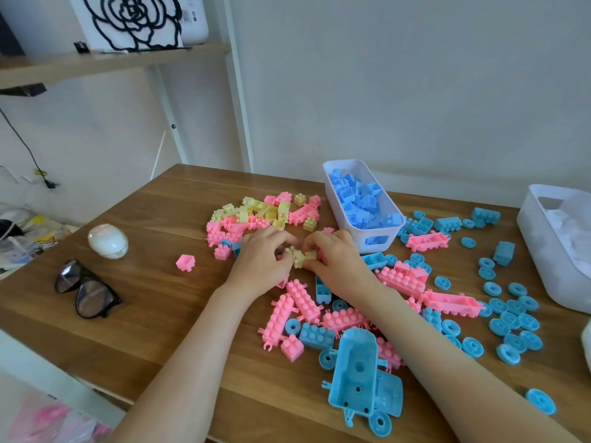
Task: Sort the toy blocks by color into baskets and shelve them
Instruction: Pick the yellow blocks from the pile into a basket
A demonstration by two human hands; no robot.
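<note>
- Gripped between left hand (262, 262) and right hand (337, 262), fingers of both curled round it: small yellow block cluster (300, 258), above the middle of the wooden table (144, 321).
- Just beyond the hands: yellow-and-pink pile (256, 215).
- Far and right of the hands: white basket (347, 223) full of blue blocks (361, 199).
- Near and right: loose pink blocks (302, 302), blue wheels (511, 319), blue vehicle chassis (358, 372).
- At the right edge: second white basket (543, 260).
- On the left: sunglasses (86, 290), white egg-shaped object (108, 241).
</note>
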